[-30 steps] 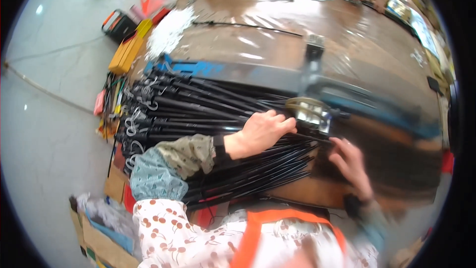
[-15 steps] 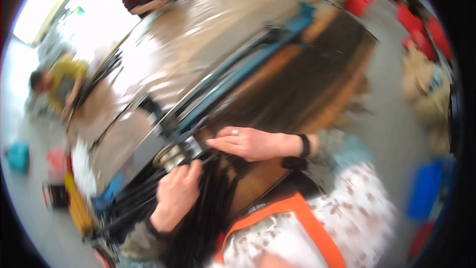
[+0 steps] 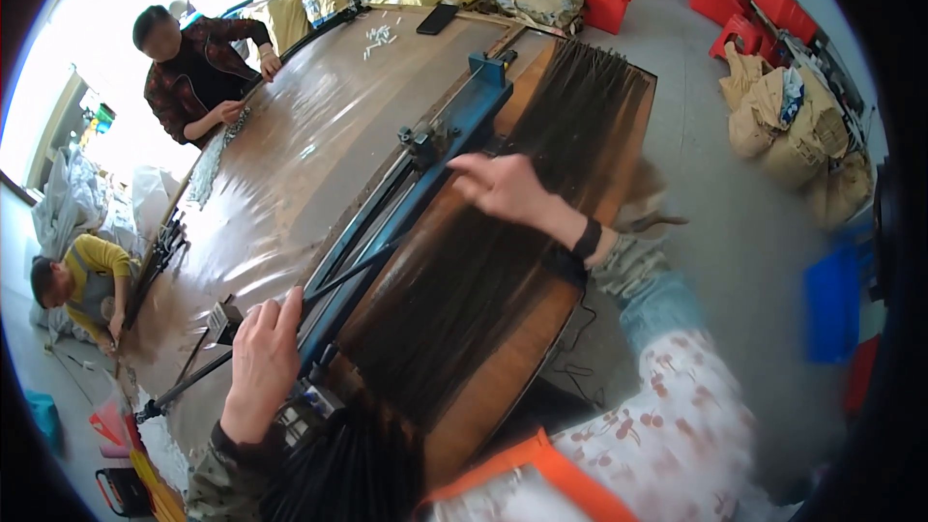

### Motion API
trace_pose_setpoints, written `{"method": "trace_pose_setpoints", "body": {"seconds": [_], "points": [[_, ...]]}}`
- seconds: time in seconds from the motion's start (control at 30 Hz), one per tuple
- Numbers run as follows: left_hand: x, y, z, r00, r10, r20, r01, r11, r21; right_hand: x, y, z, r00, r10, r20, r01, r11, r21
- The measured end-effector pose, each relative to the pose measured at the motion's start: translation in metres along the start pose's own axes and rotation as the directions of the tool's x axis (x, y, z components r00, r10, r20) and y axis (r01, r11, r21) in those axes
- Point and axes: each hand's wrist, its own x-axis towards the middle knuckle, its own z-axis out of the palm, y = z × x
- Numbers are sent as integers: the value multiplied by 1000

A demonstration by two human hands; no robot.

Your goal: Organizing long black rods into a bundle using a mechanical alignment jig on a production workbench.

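My left hand (image 3: 261,356) is closed around a thin black rod (image 3: 353,273), which slants across the near end of a long blue metal rail (image 3: 391,222). Slightly smeared by motion, my right hand (image 3: 507,191) hovers by the rail, thumb and forefinger apart and nothing visible in it. Left of that hand, a small metal clamp block (image 3: 422,143) sits on the rail. Below my left hand, a metal fixture (image 3: 314,401) is partly hidden, beside a bundle of black rods (image 3: 338,469). Many more black rods (image 3: 464,300) lie in rows on the wooden board right of the rail.
The plastic-covered table (image 3: 290,193) carries a phone (image 3: 437,19) and small white pieces (image 3: 377,37). Two people (image 3: 198,77) work along its far left edge. Sacks (image 3: 802,116), red crates (image 3: 604,5) and a blue bin (image 3: 833,300) stand on the floor.
The view has shifted and sharpened. My hands have moved apart: the right went farther up along the rail, while the left left the metal fixture and now grips a rod.
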Motion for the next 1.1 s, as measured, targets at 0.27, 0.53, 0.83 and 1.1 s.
{"method": "trace_pose_setpoints", "body": {"seconds": [0.27, 0.53, 0.83, 1.1], "points": [[24, 6, 19, 995, -22, 94, 32, 995, -97, 10, -3, 6, 999, -13, -35, 9, 996, -91], [-9, -15, -1, 998, -68, -11, 68, 996, 58, -1, -46, 31, 990, -125, 70, 100, 952, 290], [-61, -22, -18, 989, -100, -109, 113, 986, 123, 7, -114, 52, 990, -66, 123, 16, 930, 367], [-119, -28, -32, 953, -251, -172, 284, 936, 208, 26, -150, 77, 979, -205, -21, 201, 928, 314]]}}
